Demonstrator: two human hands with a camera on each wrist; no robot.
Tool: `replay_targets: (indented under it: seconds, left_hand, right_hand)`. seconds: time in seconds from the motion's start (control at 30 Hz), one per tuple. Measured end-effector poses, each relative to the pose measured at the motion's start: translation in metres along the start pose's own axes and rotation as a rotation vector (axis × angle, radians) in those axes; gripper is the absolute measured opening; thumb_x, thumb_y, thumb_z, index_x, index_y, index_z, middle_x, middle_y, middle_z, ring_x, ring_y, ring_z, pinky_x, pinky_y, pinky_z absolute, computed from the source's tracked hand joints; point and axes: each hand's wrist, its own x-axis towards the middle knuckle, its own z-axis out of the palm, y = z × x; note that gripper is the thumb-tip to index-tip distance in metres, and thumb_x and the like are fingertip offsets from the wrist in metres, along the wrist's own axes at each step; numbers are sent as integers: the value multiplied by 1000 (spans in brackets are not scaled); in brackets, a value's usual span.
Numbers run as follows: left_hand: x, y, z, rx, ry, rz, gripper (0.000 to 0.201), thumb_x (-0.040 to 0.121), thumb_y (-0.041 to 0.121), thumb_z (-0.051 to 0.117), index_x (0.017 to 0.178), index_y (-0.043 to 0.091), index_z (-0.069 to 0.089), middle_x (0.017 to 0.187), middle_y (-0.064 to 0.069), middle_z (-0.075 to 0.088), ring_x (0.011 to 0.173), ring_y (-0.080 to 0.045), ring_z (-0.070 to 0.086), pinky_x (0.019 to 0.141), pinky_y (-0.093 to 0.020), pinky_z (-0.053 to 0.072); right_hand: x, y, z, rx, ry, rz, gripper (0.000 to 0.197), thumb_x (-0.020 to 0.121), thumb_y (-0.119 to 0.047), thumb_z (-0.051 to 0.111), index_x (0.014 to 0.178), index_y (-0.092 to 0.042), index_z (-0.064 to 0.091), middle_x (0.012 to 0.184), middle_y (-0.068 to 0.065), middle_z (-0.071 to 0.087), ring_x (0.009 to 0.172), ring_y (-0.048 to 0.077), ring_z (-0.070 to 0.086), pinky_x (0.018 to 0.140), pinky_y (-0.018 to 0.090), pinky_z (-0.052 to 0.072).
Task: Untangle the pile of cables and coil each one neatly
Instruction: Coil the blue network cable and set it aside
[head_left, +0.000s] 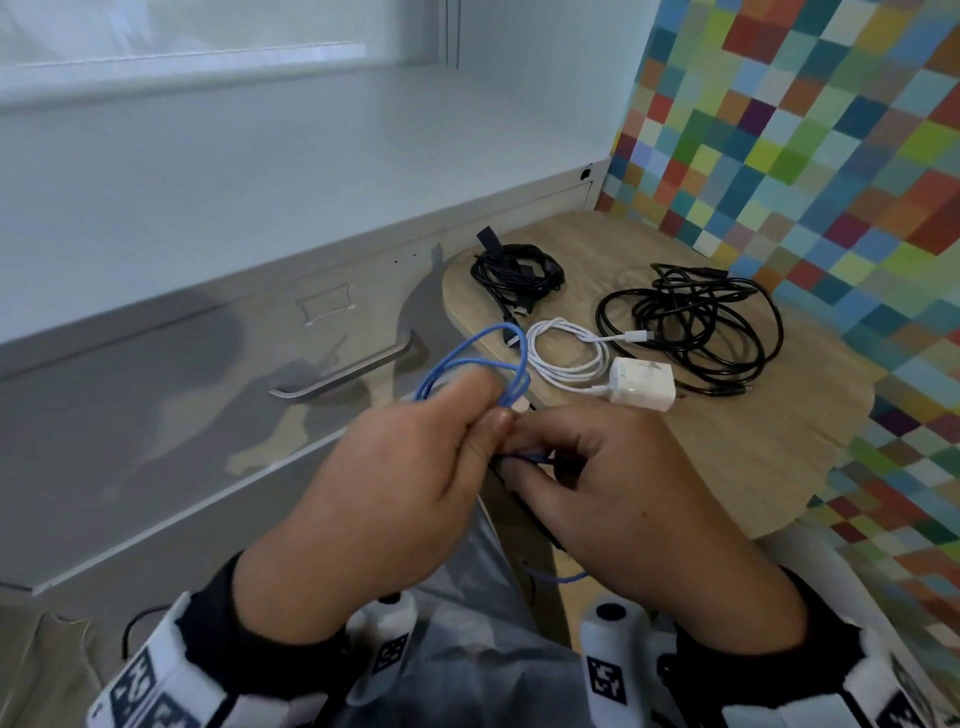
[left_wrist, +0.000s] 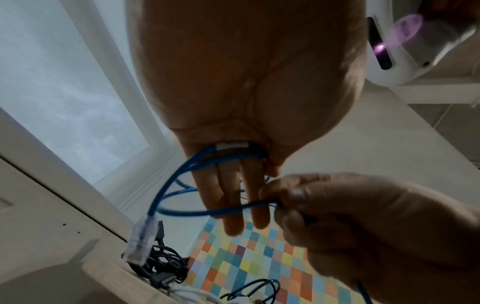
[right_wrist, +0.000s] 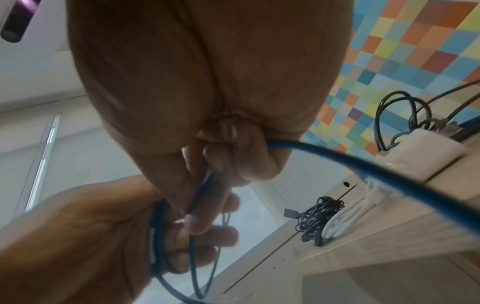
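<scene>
A blue network cable (head_left: 470, 345) hangs in several loops from my left hand (head_left: 488, 415), which pinches the loops between thumb and fingers. In the left wrist view the loops (left_wrist: 207, 158) cross my left fingers and a clear plug (left_wrist: 141, 240) dangles below. My right hand (head_left: 519, 454) is against the left one, with its fingers curled round the free length of the blue cable (right_wrist: 337, 160). That length runs down past my lap. Both hands are held in the air just in front of the wooden table (head_left: 727, 457).
On the table lie a tied black cable bundle (head_left: 517, 273), a loose black cable coil (head_left: 696, 317), and a coiled white cable (head_left: 566, 353) with its white charger (head_left: 641, 384). A grey drawer front with a metal handle (head_left: 343, 374) is to the left. A chequered wall is on the right.
</scene>
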Motion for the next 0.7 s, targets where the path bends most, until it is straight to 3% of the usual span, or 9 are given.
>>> replay_targets:
  seconds: [0.07,0.17,0.23,0.33,0.43,0.5,0.57,0.63,0.7]
  left_hand:
    - [-1,4,0,-10,-20,-18,22,100,48,32,86,31,35,56,11,43,60,-15,47,58,-25,39]
    - [0,6,-1,-120,-42,-77,23,102,45,33,84,30,35,64,9,57,58,-13,53,55,-31,39]
    - [0,6,-1,-148,-60,-101,21,101,41,38,83,30,41,64,10,59,59,-11,54,55,-29,40]
    - [1,6,-2,-272,-155,-157,23,96,40,45,76,31,53,58,10,51,52,-8,47,49,-23,34]
    - [3,1,-4,-497,-274,-245,30,90,43,51,70,23,57,52,10,39,49,-7,33,51,-28,30]
    - [5,-4,-6,-656,-276,-311,37,86,45,55,69,14,60,51,9,36,49,-10,29,50,-27,26]
    - [7,-6,-7,-778,-241,-380,35,87,37,57,61,13,61,49,9,33,46,-10,26,47,-23,24]
    - [8,-5,-8,-890,-211,-459,34,86,32,58,56,17,54,50,7,29,44,-9,22,44,-20,22]
    - [7,-4,-8,-1020,-228,-530,34,84,32,59,55,17,49,53,3,25,45,-11,17,42,-20,19]
  right_hand:
    - [-1,-2,-3,61,-3,-11,28,89,-13,76,85,-41,74,81,-25,73,75,-1,69,65,9,46]
    - [-3,-3,-9,175,21,3,21,86,-9,78,89,-30,74,82,-13,75,70,4,68,62,10,46]
    - [-2,-5,-13,190,41,-9,25,84,-7,80,94,-29,70,82,-10,73,66,7,67,59,11,45]
    - [-1,-4,-15,110,55,-20,36,80,-15,85,104,-35,66,83,-9,64,58,5,55,53,7,38]
    - [0,1,-16,29,52,-25,60,74,-24,89,123,-44,62,92,-10,52,62,9,50,56,10,39]
    - [0,3,-15,-12,37,-30,70,72,-30,89,133,-46,59,98,-11,51,65,10,50,58,11,41]
    - [2,4,-15,-45,-5,-3,74,70,-31,90,134,-49,58,103,-14,50,67,10,51,60,12,43]
    - [3,7,-13,-24,-24,39,66,73,-26,89,128,-49,63,104,-13,52,63,8,50,59,12,42]
    - [5,9,-9,42,26,76,41,78,-23,85,111,-43,71,101,-10,56,57,8,50,55,12,40]
